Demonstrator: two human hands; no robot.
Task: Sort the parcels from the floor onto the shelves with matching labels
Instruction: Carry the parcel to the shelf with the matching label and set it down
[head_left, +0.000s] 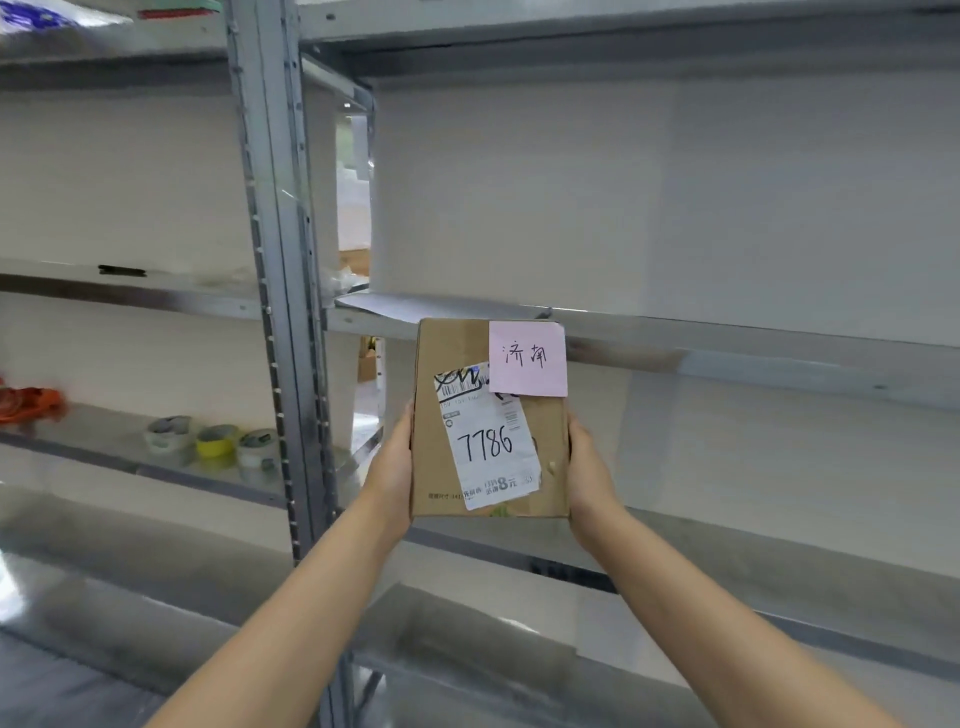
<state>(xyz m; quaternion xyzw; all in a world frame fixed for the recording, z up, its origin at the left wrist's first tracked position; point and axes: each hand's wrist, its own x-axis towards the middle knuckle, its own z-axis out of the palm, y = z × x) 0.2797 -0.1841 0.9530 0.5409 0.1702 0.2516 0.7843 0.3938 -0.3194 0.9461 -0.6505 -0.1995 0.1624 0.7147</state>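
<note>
A flat brown cardboard parcel (447, 364) is held upright in front of the metal shelves. It carries a white shipping label with "7786" handwritten on it and a pink note (527, 358) with handwritten characters at its top right. My left hand (395, 462) grips its left edge and my right hand (589, 467) grips its right edge. The parcel's top reaches the front lip of a grey shelf (727, 343) in the right bay.
A metal upright post (283, 312) divides two shelf bays. In the left bay, three tape rolls (213, 441) and an orange item (28, 402) lie on a shelf, and a black marker (122, 270) lies one shelf higher. A white sheet (384, 304) sits on the right shelf's left end.
</note>
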